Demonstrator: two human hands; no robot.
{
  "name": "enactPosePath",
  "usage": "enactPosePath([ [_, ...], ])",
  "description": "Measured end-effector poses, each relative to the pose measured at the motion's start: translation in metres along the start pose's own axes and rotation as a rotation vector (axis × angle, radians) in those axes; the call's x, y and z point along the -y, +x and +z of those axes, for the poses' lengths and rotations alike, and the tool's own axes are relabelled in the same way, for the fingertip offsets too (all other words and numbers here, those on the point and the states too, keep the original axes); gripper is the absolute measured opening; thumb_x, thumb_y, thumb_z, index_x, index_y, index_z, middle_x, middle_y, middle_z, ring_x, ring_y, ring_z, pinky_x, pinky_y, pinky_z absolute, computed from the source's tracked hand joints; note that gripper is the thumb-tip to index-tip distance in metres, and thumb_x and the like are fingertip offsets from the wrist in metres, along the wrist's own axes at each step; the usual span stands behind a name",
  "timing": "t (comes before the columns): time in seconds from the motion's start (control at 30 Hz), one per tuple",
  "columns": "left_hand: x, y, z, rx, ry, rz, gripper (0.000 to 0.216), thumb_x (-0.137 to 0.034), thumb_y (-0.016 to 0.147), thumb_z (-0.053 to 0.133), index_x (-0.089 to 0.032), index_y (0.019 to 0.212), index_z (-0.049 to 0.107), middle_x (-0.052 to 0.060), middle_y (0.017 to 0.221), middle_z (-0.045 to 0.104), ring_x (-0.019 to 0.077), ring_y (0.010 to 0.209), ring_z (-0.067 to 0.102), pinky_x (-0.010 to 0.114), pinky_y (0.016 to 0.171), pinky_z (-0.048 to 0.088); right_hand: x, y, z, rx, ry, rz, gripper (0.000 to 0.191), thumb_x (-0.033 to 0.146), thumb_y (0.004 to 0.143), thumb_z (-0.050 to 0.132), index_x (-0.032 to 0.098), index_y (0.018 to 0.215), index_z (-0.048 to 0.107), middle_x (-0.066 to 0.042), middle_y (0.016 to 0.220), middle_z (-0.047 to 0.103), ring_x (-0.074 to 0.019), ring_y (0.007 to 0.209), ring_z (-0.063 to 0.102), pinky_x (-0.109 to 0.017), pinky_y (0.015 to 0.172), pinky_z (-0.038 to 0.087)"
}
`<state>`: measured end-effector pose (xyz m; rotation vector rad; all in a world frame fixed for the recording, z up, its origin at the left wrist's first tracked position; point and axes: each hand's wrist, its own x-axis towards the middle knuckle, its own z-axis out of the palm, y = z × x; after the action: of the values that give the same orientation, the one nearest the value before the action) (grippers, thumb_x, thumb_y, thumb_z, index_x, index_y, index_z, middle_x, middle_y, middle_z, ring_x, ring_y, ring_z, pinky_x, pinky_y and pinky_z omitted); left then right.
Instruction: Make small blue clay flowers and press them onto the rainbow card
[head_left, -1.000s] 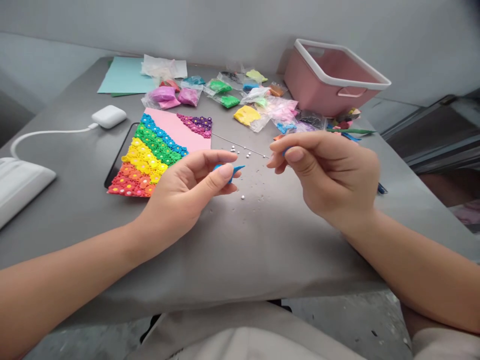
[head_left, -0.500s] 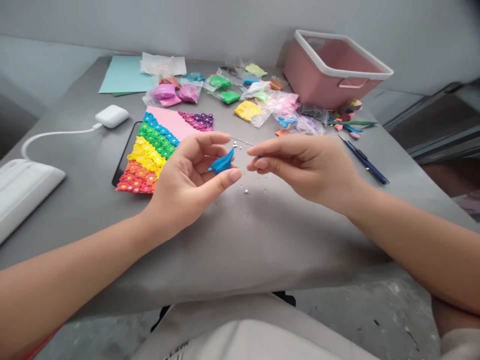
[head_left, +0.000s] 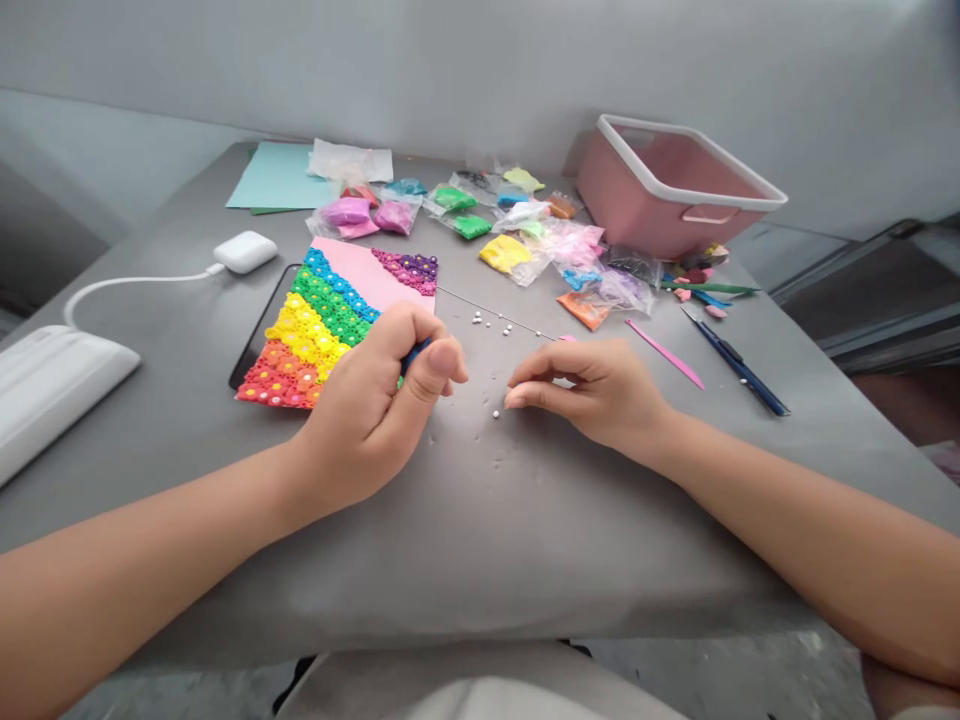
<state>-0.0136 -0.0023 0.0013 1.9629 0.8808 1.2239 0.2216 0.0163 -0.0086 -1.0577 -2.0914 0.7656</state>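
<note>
Blue clay (head_left: pixel 415 355) shows in the clenched left hand (head_left: pixel 379 415), midway between the surface (head_left: pixel 450 565)'s near and far edges. Dropping that hand leftward could flatten the flowered card (head_left: pixel 352 268); squeezing could misshape the clay. The right hand (head_left: pixel 592 390) is pinched, on what I cannot tell; its nudge could roll away the adjacent white bead (head_left: pixel 496 414).

The piece (head_left: pixel 415 354) in my left hand (head_left: pixel 379 415) is blue. My card (head_left: pixel 330 318) bears diagonal, flower-patterned bands: red, orange, yellow, green and blue, then plain pink, then magenta and purple. Beads (head_left: pixel 508 330): white. Tabletop (head_left: pixel 450 560): grey.
</note>
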Motion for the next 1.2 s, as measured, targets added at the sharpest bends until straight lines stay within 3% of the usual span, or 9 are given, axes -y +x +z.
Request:
enactPosePath([
  [0.13,-0.003,-0.002,0.0,0.005,0.171,-0.03,0.003,-0.023,0.1,0.05,-0.024,0.102,0.052,0.004,0.097,0.06,0.0177,0.087,0.059,0.033,0.081,0.049,0.0,-0.005,-0.004,0.026,-0.061,-0.009,0.009,0.028,0.087,0.074,0.019,0.086,0.075,-0.003,0.08,0.078,-0.0134,0.069,0.069,-0.023,0.064,0.052],
  [0.27,-0.002,0.0,-0.001,0.117,0.301,0.046,0.015,-0.01,0.09,0.051,-0.021,0.1,0.053,0.004,0.095,0.059,0.019,0.089,0.058,0.033,0.08,0.047,0.0,-0.007,-0.009,0.042,-0.122,-0.038,0.014,0.028,0.095,0.064,0.021,0.091,0.075,-0.002,0.083,0.079,-0.0123,0.068,0.07,-0.024,0.067,0.052],
  [0.4,0.002,0.003,0.0,0.258,0.342,0.097,0.015,-0.009,0.092,0.047,-0.02,0.097,0.056,0.003,0.089,0.062,0.0176,0.084,0.059,0.031,0.079,0.047,-0.001,-0.005,-0.013,0.055,-0.175,-0.11,0.008,0.026,0.088,0.073,0.022,0.082,0.072,-0.001,0.078,0.076,-0.0132,0.067,0.065,-0.024,0.063,0.05],
  [0.57,0.006,0.004,0.004,0.361,0.296,0.155,0.031,0.0,0.09,0.039,-0.019,0.103,0.059,0.007,0.101,0.066,0.0195,0.098,0.062,0.032,0.088,0.049,-0.006,-0.004,-0.013,0.079,-0.248,-0.207,0.013,0.022,0.096,0.063,0.02,0.09,0.074,-0.003,0.079,0.075,-0.0144,0.072,0.066,-0.026,0.067,0.049],
  [0.7,0.008,0.002,0.004,0.325,0.381,0.188,0.024,-0.005,0.089,0.044,-0.019,0.102,0.059,0.006,0.097,0.067,0.0203,0.094,0.062,0.032,0.086,0.048,-0.008,-0.005,-0.012,0.099,-0.266,-0.19,0.011,0.028,0.09,0.073,0.02,0.084,0.069,-0.002,0.077,0.073,-0.0154,0.071,0.064,-0.027,0.065,0.048],
  [0.83,0.009,0.001,0.004,0.331,0.457,0.181,0.018,-0.012,0.091,0.047,-0.019,0.101,0.059,0.005,0.096,0.071,0.021,0.092,0.063,0.033,0.083,0.047,-0.006,-0.006,-0.013,0.079,-0.319,-0.259,0.013,0.024,0.097,0.063,0.02,0.086,0.07,-0.002,0.076,0.073,-0.0151,0.071,0.064,-0.027,0.065,0.047],
  [0.93,0.007,0.001,0.005,0.334,0.473,0.171,0.021,-0.015,0.093,0.048,-0.019,0.11,0.059,0.004,0.095,0.073,0.0192,0.087,0.066,0.031,0.078,0.048,-0.006,-0.007,-0.013,0.073,-0.336,-0.232,0.022,0.034,0.094,0.069,0.021,0.076,0.066,-0.001,0.067,0.069,-0.0149,0.065,0.062,-0.027,0.061,0.045],
  [1.07,0.004,0.0,0.006,0.331,0.491,0.13,0.026,-0.017,0.094,0.048,-0.021,0.118,0.057,0.002,0.092,0.076,0.0174,0.083,0.07,0.028,0.069,0.047,-0.007,-0.007,-0.012,0.106,-0.335,-0.263,0.012,0.03,0.096,0.065,0.022,0.089,0.069,-0.003,0.079,0.073,-0.0169,0.074,0.065,-0.029,0.066,0.048],
  [1.2,0.005,-0.001,0.007,0.327,0.527,0.148,0.026,-0.018,0.098,0.046,-0.02,0.119,0.061,0.004,0.098,0.079,0.0193,0.088,0.074,0.029,0.074,0.049,-0.008,-0.007,-0.011,0.122,-0.336,-0.304,0.018,0.032,0.097,0.064,0.021,0.084,0.07,-0.003,0.072,0.07,-0.0168,0.072,0.063,-0.029,0.067,0.049],
])
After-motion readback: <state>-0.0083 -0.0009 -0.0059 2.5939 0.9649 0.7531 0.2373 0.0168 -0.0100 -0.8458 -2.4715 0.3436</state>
